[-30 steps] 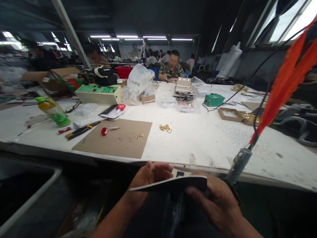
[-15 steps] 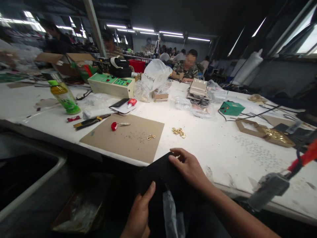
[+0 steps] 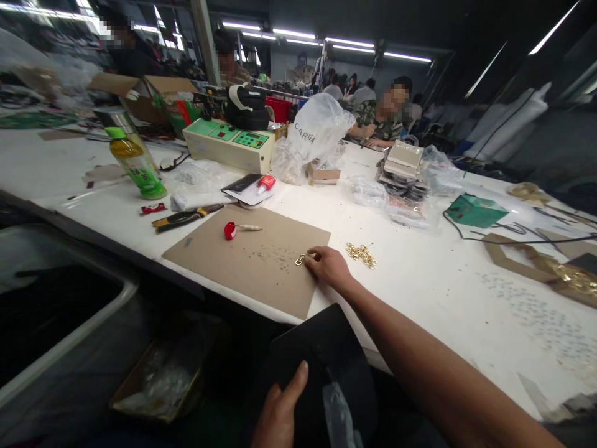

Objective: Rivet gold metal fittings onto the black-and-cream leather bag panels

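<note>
Off the far edge of the black panel [image 3: 345, 354], where it rested half a second ago, the right hand [image 3: 330, 267] has moved out to the small gold links [image 3: 300, 260] near the right edge of the brown board [image 3: 233, 274]. Its fingers are drawn narrow at the links; whether they have closed on one, I cannot tell. The left hand [image 3: 280, 404] has stayed on the panel, thumb laid over its upper face and the other fingers mostly hidden, holding it at the near edge of the counter [image 3: 410, 292].

These links look light, hard and smooth, so they would probably slip under a flat fingertip; a thumb-and-forefinger pinch across the rim should serve best. They seem sturdy, more easily dropped than damaged. More of them lie in a loose heap [image 3: 361, 254] just right of the board.

The panel looks thin and light, likely leather-like: firm enough to keep its shape, yet apt to bend or mark under hard pressure. An edge grip, thumb above and fingers below, would suit it. The clear plastic strip [image 3: 338, 407] over its near part looks limp and makes a poor hold.
</note>
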Motion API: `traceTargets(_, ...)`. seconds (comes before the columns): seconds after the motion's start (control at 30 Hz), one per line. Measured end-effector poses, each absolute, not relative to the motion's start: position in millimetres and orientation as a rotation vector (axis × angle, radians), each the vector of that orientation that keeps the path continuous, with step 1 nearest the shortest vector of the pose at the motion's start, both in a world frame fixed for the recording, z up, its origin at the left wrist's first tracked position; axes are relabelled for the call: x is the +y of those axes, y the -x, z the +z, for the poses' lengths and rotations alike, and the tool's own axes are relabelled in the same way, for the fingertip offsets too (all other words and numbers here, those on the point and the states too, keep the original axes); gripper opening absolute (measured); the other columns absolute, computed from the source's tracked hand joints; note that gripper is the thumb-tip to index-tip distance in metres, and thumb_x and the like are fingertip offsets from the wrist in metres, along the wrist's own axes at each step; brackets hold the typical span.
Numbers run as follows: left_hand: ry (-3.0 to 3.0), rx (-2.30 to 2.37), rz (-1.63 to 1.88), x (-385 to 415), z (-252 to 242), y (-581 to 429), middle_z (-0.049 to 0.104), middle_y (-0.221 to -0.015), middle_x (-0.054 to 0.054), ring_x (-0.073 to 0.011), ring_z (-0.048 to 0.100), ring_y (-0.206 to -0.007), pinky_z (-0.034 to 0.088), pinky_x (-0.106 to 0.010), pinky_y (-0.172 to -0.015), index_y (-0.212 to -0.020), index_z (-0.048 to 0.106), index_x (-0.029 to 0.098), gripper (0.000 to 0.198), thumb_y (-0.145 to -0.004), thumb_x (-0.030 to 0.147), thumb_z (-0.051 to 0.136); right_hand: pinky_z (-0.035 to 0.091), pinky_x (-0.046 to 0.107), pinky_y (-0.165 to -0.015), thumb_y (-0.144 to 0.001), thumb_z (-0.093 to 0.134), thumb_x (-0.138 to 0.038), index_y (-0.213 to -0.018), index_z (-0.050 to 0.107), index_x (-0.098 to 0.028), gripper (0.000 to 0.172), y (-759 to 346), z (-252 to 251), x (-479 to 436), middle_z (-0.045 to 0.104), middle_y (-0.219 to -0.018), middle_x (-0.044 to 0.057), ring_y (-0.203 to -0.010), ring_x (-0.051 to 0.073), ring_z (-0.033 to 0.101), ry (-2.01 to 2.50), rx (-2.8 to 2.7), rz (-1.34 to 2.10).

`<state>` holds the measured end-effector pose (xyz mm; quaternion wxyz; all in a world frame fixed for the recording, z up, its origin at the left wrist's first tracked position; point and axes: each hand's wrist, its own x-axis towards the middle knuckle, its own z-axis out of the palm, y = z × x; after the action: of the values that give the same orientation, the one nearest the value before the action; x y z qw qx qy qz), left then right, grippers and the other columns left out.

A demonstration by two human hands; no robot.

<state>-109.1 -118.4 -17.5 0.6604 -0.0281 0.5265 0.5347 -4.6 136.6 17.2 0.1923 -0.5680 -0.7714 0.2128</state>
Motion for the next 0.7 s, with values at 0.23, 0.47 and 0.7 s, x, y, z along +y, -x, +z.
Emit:
traceTargets(0.23,0.095,1.191,1.199,-121.4,-19.0,108.9,0.077,-0.126,-0.014,-0.0383,0.057,-0.138,0.04,-0.051,-0.124,-0.123,0.075,0.019,0.053,-0.075,0.034,0.092,0.048,0.029,-0.074,-0.09,0.066,-0.024,-0.102,0.077,-0.022,0.016,-2.9,24.0,139.2,0.075,-0.104,0.006,-0.088,0.021,0.068,1.663,-2.368,0.518)
traceTargets(0.47,0.075,1.152,1.2,-126.9,-6.8,99.9,0.078,-0.124,-0.013,-0.0376,0.058,-0.137,0.043,-0.05,-0.122,-0.126,0.075,0.019,0.055,-0.075,0.033,0.092,0.048,0.028,-0.08,-0.091,0.061,-0.015,-0.112,0.077,-0.025,0.028,-18.5,39.1,133.0,0.073,-0.11,0.006,-0.096,0.021,0.068,1.537,-2.641,0.438)
traceTargets(0.7,0.031,1.137,1.221,-136.1,6.8,96.0,0.078,-0.125,-0.014,-0.0375,0.06,-0.135,0.043,-0.051,-0.122,-0.128,0.074,0.019,0.056,-0.077,0.035,0.09,0.048,0.031,-0.072,-0.096,0.058,-0.022,-0.126,0.071,-0.026,0.033,-21.8,51.5,121.5,0.069,-0.119,0.011,-0.095,0.026,0.069,1.485,-2.756,0.244)
